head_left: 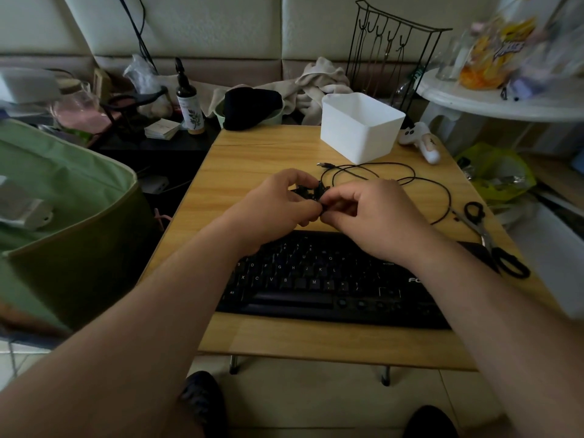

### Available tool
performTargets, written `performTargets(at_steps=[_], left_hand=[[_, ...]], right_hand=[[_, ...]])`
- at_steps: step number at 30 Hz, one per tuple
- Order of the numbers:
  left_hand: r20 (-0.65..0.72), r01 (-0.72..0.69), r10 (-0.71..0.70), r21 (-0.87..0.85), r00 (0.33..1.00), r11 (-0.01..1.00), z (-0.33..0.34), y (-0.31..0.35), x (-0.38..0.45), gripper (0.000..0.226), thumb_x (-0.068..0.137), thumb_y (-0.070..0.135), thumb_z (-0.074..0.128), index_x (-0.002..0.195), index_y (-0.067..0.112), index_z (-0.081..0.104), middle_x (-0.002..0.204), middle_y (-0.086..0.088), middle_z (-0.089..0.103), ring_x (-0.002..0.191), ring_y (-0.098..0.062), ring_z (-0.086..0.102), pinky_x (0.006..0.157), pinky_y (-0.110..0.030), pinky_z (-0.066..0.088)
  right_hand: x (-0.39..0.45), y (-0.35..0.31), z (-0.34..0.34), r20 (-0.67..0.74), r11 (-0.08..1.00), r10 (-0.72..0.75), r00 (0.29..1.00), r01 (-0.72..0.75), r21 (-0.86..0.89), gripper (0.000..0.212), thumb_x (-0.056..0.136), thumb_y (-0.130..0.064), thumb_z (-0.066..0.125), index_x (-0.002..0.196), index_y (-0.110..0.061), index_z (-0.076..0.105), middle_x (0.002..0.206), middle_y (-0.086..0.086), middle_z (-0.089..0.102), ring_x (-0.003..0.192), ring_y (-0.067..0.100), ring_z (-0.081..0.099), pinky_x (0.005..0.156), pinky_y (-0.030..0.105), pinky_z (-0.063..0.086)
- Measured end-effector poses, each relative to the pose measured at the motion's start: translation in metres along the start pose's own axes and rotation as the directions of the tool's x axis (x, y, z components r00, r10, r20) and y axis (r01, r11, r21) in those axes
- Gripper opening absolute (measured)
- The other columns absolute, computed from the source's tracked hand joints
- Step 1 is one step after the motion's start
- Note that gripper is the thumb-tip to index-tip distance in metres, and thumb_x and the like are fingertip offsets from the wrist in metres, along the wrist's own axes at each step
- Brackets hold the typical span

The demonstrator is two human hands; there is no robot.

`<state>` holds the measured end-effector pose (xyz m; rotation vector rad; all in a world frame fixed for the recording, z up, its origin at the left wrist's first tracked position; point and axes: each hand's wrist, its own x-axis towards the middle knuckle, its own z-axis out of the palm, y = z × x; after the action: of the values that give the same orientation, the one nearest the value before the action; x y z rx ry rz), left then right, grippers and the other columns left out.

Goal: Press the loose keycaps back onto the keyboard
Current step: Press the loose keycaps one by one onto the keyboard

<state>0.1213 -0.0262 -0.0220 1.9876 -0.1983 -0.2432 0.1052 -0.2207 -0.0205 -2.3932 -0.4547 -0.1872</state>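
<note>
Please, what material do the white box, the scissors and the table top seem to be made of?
White box: probably plastic, matt and a little translucent, with thin smooth walls.
Scissors: grey metal blades with a dull shine; the black handles look like plastic.
Table: light wood or a wood-look laminate, judging by its straight grain lines; which one I cannot tell.

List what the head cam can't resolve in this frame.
- Keycaps: small dark pieces between the left hand and right hand; fingers hide count and legends.
- Keyboard: which sockets are bare; too dark, forearms cover both ends.
- White bin: contents hidden by its wall.
- Snack bag: blurred.
</note>
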Motion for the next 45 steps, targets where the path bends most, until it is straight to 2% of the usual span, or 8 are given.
performTargets(at_steps=[7, 10, 13, 20, 24, 29, 34, 45], left_hand=[[0.096, -0.014, 0.006, 0.083, 0.995, 0.996, 0.004, -0.003, -0.005, 0.038, 0.092, 0.024, 0.076, 0.127, 0.030, 0.062, 0.087, 0.003, 0.078, 0.077, -0.011, 0.072, 0.076, -0.033, 0.056], [0.039, -0.049, 0.039, 0.278, 0.998, 0.959, -0.002, -0.004, -0.006, 0.033, 0.094, 0.038, 0.073, 0.126, 0.037, 0.062, 0.095, 0.011, 0.077, 0.074, 0.000, 0.067, 0.066, -0.023, 0.049], [-0.004, -0.066, 0.078, 0.484, 0.997, 0.873, -0.007, -0.007, -0.007, 0.028, 0.095, 0.043, 0.071, 0.121, 0.036, 0.066, 0.104, 0.016, 0.069, 0.090, 0.002, 0.059, 0.073, -0.020, 0.045], [0.068, -0.047, 0.010, 0.573, 0.998, 0.818, -0.006, -0.009, -0.009, 0.013, 0.084, 0.056, 0.074, 0.089, 0.045, 0.070, 0.108, 0.021, 0.065, 0.102, -0.011, 0.057, 0.090, -0.040, 0.050], [0.062, -0.045, 0.010, 0.598, 0.998, 0.800, -0.002, -0.007, -0.011, 0.014, 0.084, 0.058, 0.073, 0.088, 0.045, 0.069, 0.112, 0.019, 0.064, 0.118, -0.016, 0.052, 0.105, -0.050, 0.046], [0.054, -0.032, -0.001, 0.599, 0.999, 0.800, 0.000, -0.002, -0.013, 0.017, 0.085, 0.055, 0.074, 0.097, 0.043, 0.070, 0.115, 0.016, 0.059, 0.128, -0.018, 0.043, 0.110, -0.049, 0.039], [0.050, -0.038, 0.010, 0.601, 0.999, 0.799, 0.004, -0.004, -0.013, 0.017, 0.085, 0.055, 0.075, 0.097, 0.044, 0.070, 0.111, 0.018, 0.056, 0.127, -0.016, 0.041, 0.104, -0.042, 0.032], [0.006, 0.063, -0.076, 0.493, 0.997, 0.868, 0.007, -0.009, -0.005, 0.024, 0.060, 0.061, 0.081, 0.080, 0.055, 0.069, 0.098, 0.019, 0.068, 0.110, -0.018, 0.058, 0.099, -0.053, 0.050]], right_hand=[[-0.005, -0.004, -0.009, 0.154, 0.971, -0.046, 0.987, 0.080, -0.226, 0.014, 0.087, -0.034, 0.078, 0.100, -0.036, 0.077, 0.074, -0.016, 0.064, 0.070, 0.000, 0.060, 0.067, 0.031, 0.054], [-0.005, 0.001, -0.010, 0.192, 0.978, 0.032, 0.981, 0.008, -0.207, 0.012, 0.087, -0.038, 0.079, 0.099, -0.037, 0.076, 0.079, -0.016, 0.067, 0.073, 0.001, 0.062, 0.066, 0.030, 0.053], [-0.004, 0.004, -0.008, 0.267, 0.973, 0.133, 0.955, -0.074, -0.219, 0.009, 0.085, -0.040, 0.081, 0.091, -0.035, 0.077, 0.078, -0.016, 0.066, 0.073, 0.001, 0.061, 0.064, 0.026, 0.047], [-0.001, -0.001, 0.005, 0.295, 0.952, 0.306, 0.905, -0.293, -0.089, 0.013, 0.077, -0.033, 0.090, 0.082, -0.029, 0.078, 0.078, -0.010, 0.070, 0.076, 0.007, 0.064, 0.064, 0.026, 0.047], [0.002, -0.003, 0.007, 0.296, 0.938, 0.347, 0.890, -0.335, -0.093, 0.016, 0.074, -0.030, 0.092, 0.076, -0.028, 0.077, 0.077, -0.010, 0.069, 0.076, 0.009, 0.064, 0.062, 0.025, 0.044], [0.004, -0.003, 0.008, 0.304, 0.932, 0.360, 0.882, -0.354, -0.077, 0.016, 0.072, -0.025, 0.093, 0.069, -0.026, 0.077, 0.073, -0.008, 0.071, 0.076, 0.012, 0.066, 0.064, 0.026, 0.047], [0.004, -0.001, 0.011, 0.273, 0.923, 0.382, 0.883, -0.379, -0.065, 0.016, 0.073, -0.022, 0.091, 0.067, -0.028, 0.078, 0.077, -0.009, 0.069, 0.081, 0.013, 0.064, 0.065, 0.026, 0.043], [0.002, -0.004, 0.014, 0.251, 0.937, 0.348, 0.903, -0.337, -0.089, 0.012, 0.083, -0.023, 0.082, 0.074, -0.030, 0.077, 0.081, -0.012, 0.067, 0.080, 0.011, 0.062, 0.059, 0.025, 0.040]])
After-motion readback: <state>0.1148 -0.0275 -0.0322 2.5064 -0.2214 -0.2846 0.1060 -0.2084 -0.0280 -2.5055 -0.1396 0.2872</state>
